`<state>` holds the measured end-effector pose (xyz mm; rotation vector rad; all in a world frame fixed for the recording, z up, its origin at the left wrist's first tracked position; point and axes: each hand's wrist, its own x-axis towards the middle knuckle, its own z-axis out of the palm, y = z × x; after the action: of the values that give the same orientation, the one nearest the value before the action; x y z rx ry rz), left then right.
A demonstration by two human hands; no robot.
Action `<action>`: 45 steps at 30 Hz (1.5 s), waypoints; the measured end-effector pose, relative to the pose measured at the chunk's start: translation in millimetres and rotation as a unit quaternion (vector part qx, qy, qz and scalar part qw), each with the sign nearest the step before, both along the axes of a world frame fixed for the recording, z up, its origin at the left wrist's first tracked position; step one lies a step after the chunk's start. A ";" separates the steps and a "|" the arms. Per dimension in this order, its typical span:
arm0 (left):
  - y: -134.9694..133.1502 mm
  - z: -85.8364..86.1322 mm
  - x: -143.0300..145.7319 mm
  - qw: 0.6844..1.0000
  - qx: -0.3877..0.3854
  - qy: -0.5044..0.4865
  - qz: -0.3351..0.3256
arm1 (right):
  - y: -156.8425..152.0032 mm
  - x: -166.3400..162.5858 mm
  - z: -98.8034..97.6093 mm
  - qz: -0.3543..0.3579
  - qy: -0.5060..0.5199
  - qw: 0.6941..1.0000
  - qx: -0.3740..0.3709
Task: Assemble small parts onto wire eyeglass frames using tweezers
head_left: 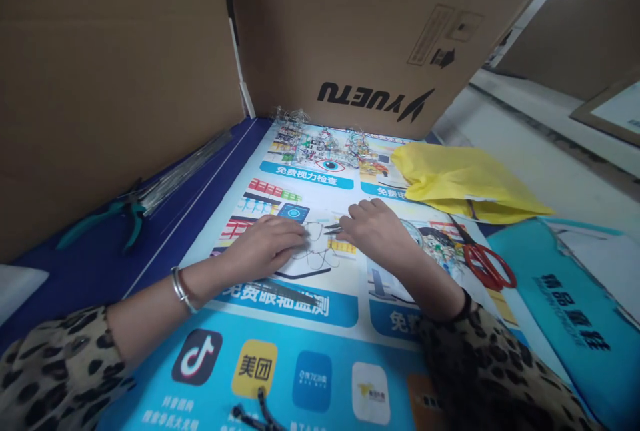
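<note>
My left hand [267,244], with a silver bangle at its wrist, is closed in a pinch on a thin bent wire [316,251]. Loops of the wire spread over the printed sheet just right of my fingertips. My right hand [377,228] is closed around a small two-tipped metal tool [332,228], whose dark points face left toward the wire. Most of that tool is hidden in my palm, so I cannot tell tweezers from fine pliers. A long dark strip [287,291] lies below my left hand.
Cardboard walls [340,31] stand behind and left. Teal-handled pliers [127,214] and straight wires [187,171] lie left; tangled wire pieces [357,144] at the back. Red-handled scissors [487,264], a yellow bag [465,181] and a teal packet [565,311] are right.
</note>
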<state>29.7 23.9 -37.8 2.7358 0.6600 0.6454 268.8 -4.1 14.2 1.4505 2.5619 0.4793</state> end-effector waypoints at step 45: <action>1.4 -2.4 -0.2 0.999 -0.028 0.019 -0.021 | 13.6 -2.3 -36.3 -0.083 0.044 0.993 0.067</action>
<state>29.5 25.3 -40.2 2.7092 0.6167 0.5583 266.4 9.5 -22.0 1.7504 2.4877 0.5834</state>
